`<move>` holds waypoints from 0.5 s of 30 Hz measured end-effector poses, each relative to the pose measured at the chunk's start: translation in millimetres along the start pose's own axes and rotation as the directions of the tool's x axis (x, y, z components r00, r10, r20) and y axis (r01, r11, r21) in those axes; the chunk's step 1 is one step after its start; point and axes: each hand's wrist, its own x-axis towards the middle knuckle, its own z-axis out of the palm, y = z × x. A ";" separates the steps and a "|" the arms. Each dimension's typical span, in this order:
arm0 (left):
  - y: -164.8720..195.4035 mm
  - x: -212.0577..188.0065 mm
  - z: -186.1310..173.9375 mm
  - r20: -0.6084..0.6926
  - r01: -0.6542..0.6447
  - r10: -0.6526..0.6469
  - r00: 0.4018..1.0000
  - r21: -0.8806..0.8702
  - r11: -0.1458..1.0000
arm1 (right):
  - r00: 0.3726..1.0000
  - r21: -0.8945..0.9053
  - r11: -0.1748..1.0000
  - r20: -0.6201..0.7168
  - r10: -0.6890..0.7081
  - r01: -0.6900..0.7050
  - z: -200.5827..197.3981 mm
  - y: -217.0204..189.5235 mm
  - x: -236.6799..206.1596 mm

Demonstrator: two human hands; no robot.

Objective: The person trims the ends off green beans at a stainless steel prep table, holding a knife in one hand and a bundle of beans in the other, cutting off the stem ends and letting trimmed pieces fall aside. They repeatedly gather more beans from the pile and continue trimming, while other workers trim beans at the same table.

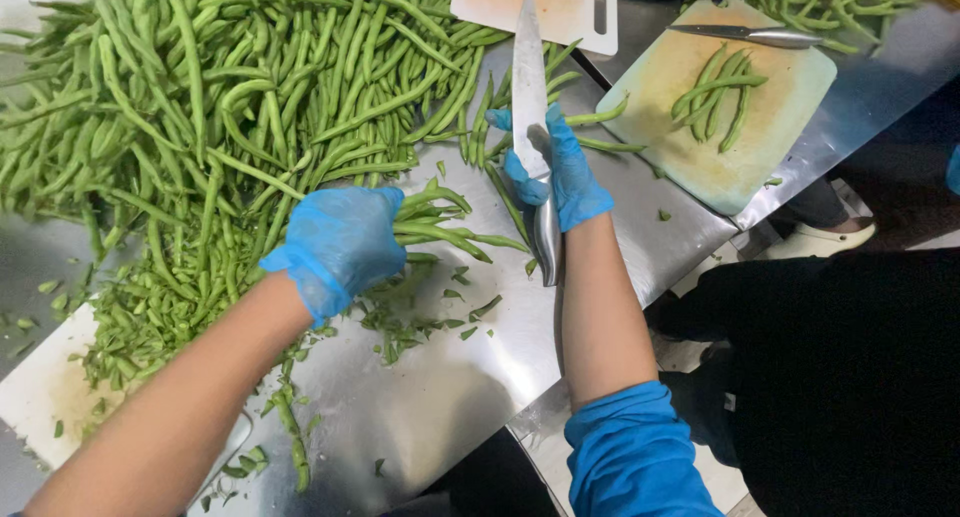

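My left hand (342, 239), in a blue glove, grips a small bundle of green beans (445, 227) lying on the steel table (440, 387). My right hand (560, 177), also gloved in blue, holds a large steel knife (530, 87) by the join of blade and handle, blade pointing away from me. The knife lies just right of the bundle. A big heap of whole green beans (220, 87) covers the table behind and left of my left hand.
Cut bean ends (410, 322) litter the table near me. A white cutting board (40, 397) lies at the left, another (560, 7) at the top. A pale green board (740, 107) with a few beans and a second knife (750, 35) sits at the right.
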 end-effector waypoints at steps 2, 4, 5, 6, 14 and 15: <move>-6.0 -17.0 -25.5 0.031 0.066 -0.065 0.997 -0.060 0.996 | 1.000 0.035 0.999 0.021 0.021 -0.022 1.0 -0.5 -0.1; -17.8 -43.4 -42.9 0.115 0.128 -0.122 0.986 -0.040 0.991 | 0.998 0.059 0.997 0.034 0.045 -0.046 2.5 -0.5 0.1; -26.8 -57.5 -48.6 0.135 0.180 -0.172 0.976 -0.053 0.982 | 0.998 0.067 0.996 0.033 0.054 -0.057 3.3 -0.2 0.2; -37.9 -72.8 -51.8 0.160 0.232 -0.220 0.962 -0.063 0.971 | 0.997 0.080 0.995 0.031 0.066 -0.068 4.2 0.2 0.3; -136.8 -179.1 16.0 0.340 0.641 -0.620 0.707 0.064 0.765 | 0.992 -0.047 0.990 -0.007 0.130 -0.130 9.8 6.5 2.1; -146.6 -189.2 31.1 0.354 0.676 -0.648 0.674 0.060 0.735 | 0.990 -0.054 0.989 -0.001 0.138 -0.138 10.0 7.4 2.4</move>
